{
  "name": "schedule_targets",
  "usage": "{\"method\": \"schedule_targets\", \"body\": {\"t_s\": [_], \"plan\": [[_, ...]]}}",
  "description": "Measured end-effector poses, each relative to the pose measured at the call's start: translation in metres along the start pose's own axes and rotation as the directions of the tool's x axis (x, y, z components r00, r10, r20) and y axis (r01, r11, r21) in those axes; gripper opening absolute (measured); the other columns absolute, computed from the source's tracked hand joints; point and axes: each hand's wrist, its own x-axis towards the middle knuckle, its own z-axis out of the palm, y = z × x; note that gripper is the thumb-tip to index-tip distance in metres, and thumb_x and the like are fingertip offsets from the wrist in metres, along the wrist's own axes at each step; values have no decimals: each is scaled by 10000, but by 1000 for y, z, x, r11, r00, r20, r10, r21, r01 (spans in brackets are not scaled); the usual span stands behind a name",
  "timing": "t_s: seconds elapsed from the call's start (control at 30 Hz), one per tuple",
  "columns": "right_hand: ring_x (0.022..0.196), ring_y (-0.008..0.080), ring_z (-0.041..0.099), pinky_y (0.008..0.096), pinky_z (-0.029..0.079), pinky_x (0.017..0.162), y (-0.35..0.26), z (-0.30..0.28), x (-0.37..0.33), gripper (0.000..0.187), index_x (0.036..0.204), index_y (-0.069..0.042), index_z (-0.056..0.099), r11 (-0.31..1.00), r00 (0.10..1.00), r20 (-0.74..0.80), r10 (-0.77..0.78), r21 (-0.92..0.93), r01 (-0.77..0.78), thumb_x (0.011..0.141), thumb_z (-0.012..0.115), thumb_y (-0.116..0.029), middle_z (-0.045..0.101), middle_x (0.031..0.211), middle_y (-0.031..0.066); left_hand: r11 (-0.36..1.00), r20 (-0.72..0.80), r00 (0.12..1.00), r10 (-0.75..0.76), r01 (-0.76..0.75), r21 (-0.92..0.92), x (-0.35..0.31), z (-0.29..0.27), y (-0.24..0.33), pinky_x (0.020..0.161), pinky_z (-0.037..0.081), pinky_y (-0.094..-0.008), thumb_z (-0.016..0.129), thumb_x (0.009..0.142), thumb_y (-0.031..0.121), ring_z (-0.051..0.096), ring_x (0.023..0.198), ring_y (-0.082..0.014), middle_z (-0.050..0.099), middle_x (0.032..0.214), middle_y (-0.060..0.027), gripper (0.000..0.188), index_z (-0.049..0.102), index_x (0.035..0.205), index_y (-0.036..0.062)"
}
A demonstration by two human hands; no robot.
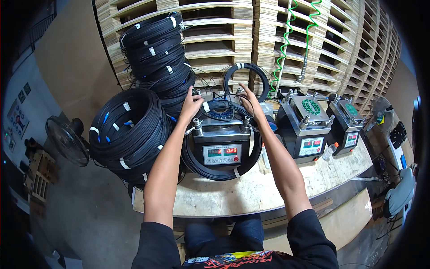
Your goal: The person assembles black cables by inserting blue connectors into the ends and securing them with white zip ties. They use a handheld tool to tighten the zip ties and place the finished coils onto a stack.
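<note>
A compact polishing machine (222,154) with a red and green lit display stands in front of me on the bench. A large coil of black cable (192,163) hangs around its front. More black cable (215,104) loops over its top, with a white tag (206,106) at the left. My left hand (191,106) is at the upper left of the machine, thumb and index finger apart, beside the tag. Across from it, my right hand (253,104) reaches over the right side with its index finger stretched out, close to a thin cable. Neither hand shows a clear grip; the fingers partly hide each other.
Tall stacks of black cable coils (130,130) stand left and behind. Another coil (260,74) leans at the back. Two similar machines (304,130) with green-dotted tops stand right, near a small bottle (330,151). Wooden pallets (210,31) and green spiral hoses (284,45) rise behind.
</note>
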Motion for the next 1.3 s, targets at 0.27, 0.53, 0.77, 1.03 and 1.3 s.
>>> {"method": "schedule_targets", "body": {"t_s": [0.27, 0.53, 0.77, 1.03, 1.3], "plan": [[754, 102, 439, 204, 399, 688, 16, -2, 8, 625, 1556, -70, 304, 989, 999, 3, -53, -139, 53, 972, 500, 33, 522, 855, 1, 999, 32, 999, 11, -9, -54, -3, -1, 5, 978, 461, -318, 667, 884, 132, 650, 1061, -203, 699, 1191, -154, 872, 168, 1596, 71], [805, 100, 490, 207, 415, 711, 14, -2, 3, 601, 1537, -112, 378, 992, 992, -24, -125, -29, 124, 963, 540, -35, 606, 934, 70, 1000, -6, 1000, 8, -8, -5, 4, 2, -4, 994, 451, -302, 655, 900, 179, 655, 1086, -189, 707, 1203, -145, 784, 263, 1557, 7], [728, 90, 462, 192, 395, 669, 2, -3, 3, 563, 1536, -108, 374, 1000, 1000, -8, 7, -14, -8, 1000, 546, -80, 589, 877, 34, 1000, 12, 1000, 12, -12, 7, 2, 1, -1, 995, 452, -303, 650, 885, 163, 658, 1101, -198, 705, 1211, -148, 779, 279, 1551, 3], [837, 170, 568, 297, 475, 778, -13, 9, 5, 467, 1449, -55, 472, 990, 990, -139, 8, -138, -27, 1048, 531, -288, 670, 935, 146, 1000, -20, 999, 31, -31, 3, 0, -1, -1, 973, 464, -304, 653, 899, 197, 667, 1074, -202, 707, 1196, -174, 756, 305, 1536, -13], [761, 139, 510, 283, 451, 688, 3, 3, 5, 464, 1471, -52, 444, 992, 996, -62, -70, -108, 63, 1054, 512, -245, 625, 865, 90, 999, -29, 999, 24, -24, -22, 6, 2, -10, 948, 472, -297, 653, 918, 240, 663, 1043, -184, 715, 1178, -170, 738, 327, 1516, -44]]}}
